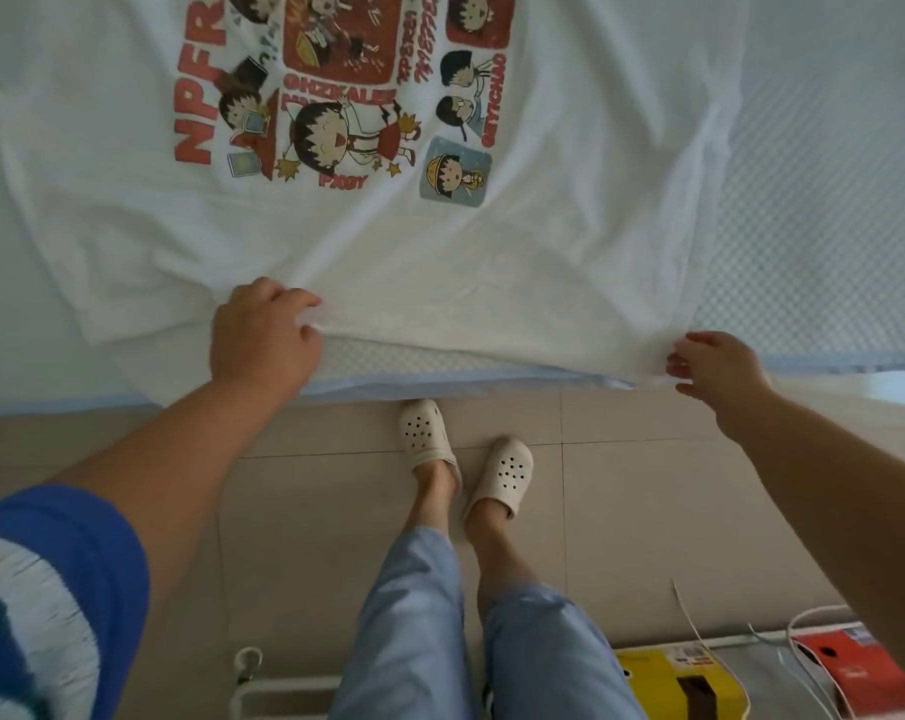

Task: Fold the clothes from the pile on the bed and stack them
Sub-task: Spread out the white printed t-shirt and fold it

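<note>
1. white t-shirt (pixel 440 262) w/ cartoon print (pixel 336 96) lies spread flat, print side up, on the bed (pixel 829 200); hem edge sits nearest the bed's front edge, print further up the bed.
2. left hand (pixel 266 335) grips the t-shirt hem, fingers curled over the cloth, on the left part of the hem; cloth lifted a bit there, so bed cover shows under it.
3. right hand (pixel 718 363) pinches the hem's right corner betw thumb + fingers, right at the bed's front edge.
4. hands well apart, hem stretched betw them, sagging slightly in the middle.
5. t-shirt's left side has a few creases; its far part runs out of view at top.
6. bed cover is white w/ fine checked texture, pale blue trim (pixel 440 381) along the front edge.
7. below the bed edge: beige tiled floor (pixel 648 485), person's feet in white clogs (pixel 500 472), light blue trousers (pixel 492 641).
8. blue + white sleeve (pixel 50 589) on the left arm.
9. further from the bed, bottom right: yellow box (pixel 668 672), red box (pixel 855 662), white cables (pixel 700 626) over them.
</note>
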`<state>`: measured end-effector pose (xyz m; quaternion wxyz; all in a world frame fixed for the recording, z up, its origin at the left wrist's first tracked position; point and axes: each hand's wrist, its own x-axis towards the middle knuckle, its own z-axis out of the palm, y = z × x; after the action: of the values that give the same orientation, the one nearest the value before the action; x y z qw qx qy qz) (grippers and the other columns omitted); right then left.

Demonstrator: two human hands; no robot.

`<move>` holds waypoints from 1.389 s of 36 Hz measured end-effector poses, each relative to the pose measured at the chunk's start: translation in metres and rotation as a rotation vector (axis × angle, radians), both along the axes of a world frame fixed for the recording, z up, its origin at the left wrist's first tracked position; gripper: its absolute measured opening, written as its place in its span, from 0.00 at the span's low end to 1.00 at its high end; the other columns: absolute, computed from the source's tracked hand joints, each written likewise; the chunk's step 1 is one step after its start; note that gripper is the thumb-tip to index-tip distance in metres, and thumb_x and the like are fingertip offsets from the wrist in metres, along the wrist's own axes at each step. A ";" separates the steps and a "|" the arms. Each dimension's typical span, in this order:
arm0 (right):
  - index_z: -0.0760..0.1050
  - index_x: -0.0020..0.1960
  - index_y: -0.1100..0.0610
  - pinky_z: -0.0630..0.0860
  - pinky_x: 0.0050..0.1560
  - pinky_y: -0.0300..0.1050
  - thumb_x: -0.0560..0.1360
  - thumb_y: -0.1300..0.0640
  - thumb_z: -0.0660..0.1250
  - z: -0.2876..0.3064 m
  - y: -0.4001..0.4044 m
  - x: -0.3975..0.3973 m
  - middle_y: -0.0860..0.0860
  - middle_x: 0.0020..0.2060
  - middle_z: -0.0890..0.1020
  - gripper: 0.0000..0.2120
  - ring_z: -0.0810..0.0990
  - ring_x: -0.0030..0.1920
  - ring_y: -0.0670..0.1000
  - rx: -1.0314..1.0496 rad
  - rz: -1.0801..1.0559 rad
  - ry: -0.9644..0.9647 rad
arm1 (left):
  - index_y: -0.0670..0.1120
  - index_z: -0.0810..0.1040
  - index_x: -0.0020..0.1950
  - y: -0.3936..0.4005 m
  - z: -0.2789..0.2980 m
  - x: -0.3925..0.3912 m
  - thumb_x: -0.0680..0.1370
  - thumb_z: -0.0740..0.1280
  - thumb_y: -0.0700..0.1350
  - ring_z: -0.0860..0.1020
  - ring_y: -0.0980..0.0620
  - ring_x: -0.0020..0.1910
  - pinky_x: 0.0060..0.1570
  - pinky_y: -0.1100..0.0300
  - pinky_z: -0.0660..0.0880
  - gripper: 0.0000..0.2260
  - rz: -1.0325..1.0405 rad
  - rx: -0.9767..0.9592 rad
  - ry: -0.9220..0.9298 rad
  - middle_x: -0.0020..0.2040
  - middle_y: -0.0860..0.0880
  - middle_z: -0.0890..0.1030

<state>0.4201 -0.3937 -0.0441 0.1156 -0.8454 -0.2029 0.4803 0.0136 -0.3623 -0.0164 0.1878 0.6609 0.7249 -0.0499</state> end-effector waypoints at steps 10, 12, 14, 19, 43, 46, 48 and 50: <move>0.76 0.47 0.55 0.73 0.58 0.52 0.73 0.61 0.69 0.003 -0.016 -0.024 0.49 0.43 0.80 0.04 0.77 0.47 0.49 0.016 -0.191 0.278 | 0.46 0.78 0.61 -0.007 -0.030 0.027 0.66 0.74 0.40 0.73 0.37 0.54 0.53 0.47 0.69 0.24 -0.220 -0.049 -0.057 0.54 0.39 0.76; 0.75 0.52 0.56 0.77 0.50 0.48 0.74 0.61 0.67 0.004 -0.019 -0.017 0.49 0.43 0.81 0.07 0.81 0.44 0.49 0.063 -0.316 0.394 | 0.43 0.80 0.57 -0.005 -0.030 0.017 0.66 0.74 0.38 0.74 0.35 0.51 0.50 0.46 0.70 0.19 -0.195 -0.020 -0.019 0.51 0.38 0.77; 0.76 0.50 0.55 0.79 0.41 0.44 0.74 0.60 0.68 0.008 -0.020 -0.008 0.47 0.37 0.82 0.06 0.81 0.34 0.46 0.084 -0.383 0.444 | 0.40 0.81 0.51 -0.003 -0.029 0.006 0.66 0.73 0.36 0.74 0.34 0.49 0.47 0.45 0.72 0.14 -0.184 0.006 -0.018 0.48 0.36 0.76; 0.75 0.47 0.53 0.76 0.32 0.38 0.73 0.59 0.69 0.010 -0.027 0.007 0.44 0.28 0.75 0.04 0.69 0.23 0.41 0.057 -0.332 0.432 | 0.36 0.81 0.42 -0.004 -0.028 -0.014 0.68 0.71 0.34 0.75 0.34 0.45 0.39 0.46 0.72 0.04 -0.165 0.040 -0.001 0.44 0.35 0.77; 0.73 0.45 0.54 0.67 0.34 0.42 0.75 0.53 0.65 0.067 0.059 -0.002 0.50 0.35 0.75 0.05 0.72 0.34 0.49 -0.052 0.259 -0.164 | 0.47 0.73 0.66 0.063 0.034 0.081 0.75 0.64 0.44 0.69 0.45 0.64 0.62 0.50 0.67 0.18 -0.044 -0.172 -0.214 0.66 0.46 0.73; 0.64 0.34 0.50 0.61 0.29 0.43 0.76 0.51 0.64 0.065 0.091 0.009 0.48 0.30 0.68 0.14 0.66 0.29 0.48 -0.034 0.252 -0.175 | 0.47 0.70 0.69 0.090 0.035 0.101 0.76 0.63 0.45 0.68 0.45 0.67 0.64 0.50 0.66 0.21 -0.094 -0.171 -0.212 0.69 0.46 0.71; 0.66 0.36 0.51 0.63 0.31 0.42 0.76 0.51 0.63 0.060 0.113 0.016 0.48 0.31 0.68 0.12 0.66 0.29 0.48 -0.023 0.238 -0.198 | 0.46 0.69 0.70 0.107 0.030 0.113 0.76 0.63 0.45 0.68 0.45 0.67 0.64 0.49 0.66 0.21 -0.144 -0.155 -0.210 0.69 0.46 0.70; 0.75 0.40 0.57 0.64 0.32 0.43 0.76 0.54 0.62 0.055 0.138 0.023 0.50 0.33 0.71 0.09 0.69 0.31 0.50 -0.009 0.208 -0.221 | 0.45 0.68 0.70 0.126 0.023 0.127 0.77 0.63 0.44 0.68 0.44 0.66 0.64 0.49 0.66 0.21 -0.190 -0.132 -0.205 0.69 0.45 0.71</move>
<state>0.4435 -0.2557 0.0110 0.0383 -0.8681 -0.2988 0.3946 0.1405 -0.2367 0.0066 0.2984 0.7143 0.6313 -0.0471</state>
